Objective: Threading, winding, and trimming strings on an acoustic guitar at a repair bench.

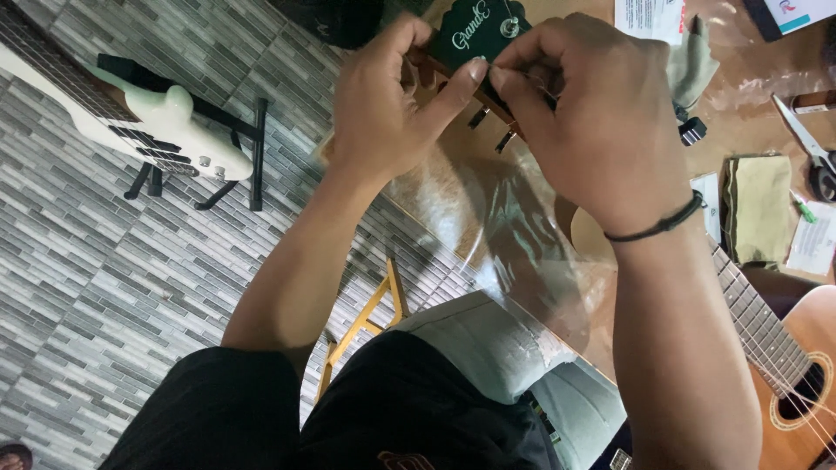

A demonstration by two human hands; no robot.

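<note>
While both hands worked at the headstock (477, 33):
Left hand (383, 104): braced its edge, thumb pressed.
Right hand (592, 113): fingers pinched a thin string (522, 77) beside it.
Risk: the taut string might have slipped and whipped, judging by so slight a hold.

A white printed paper sheet (649, 17) lies at the top edge of the brown desk (749, 130). A white glossy package with a dark border (797, 13) sits in the top right corner. A small white paper packet (814, 239) lies at the right edge, beside a white label card (710, 204) by the wrist.
</note>
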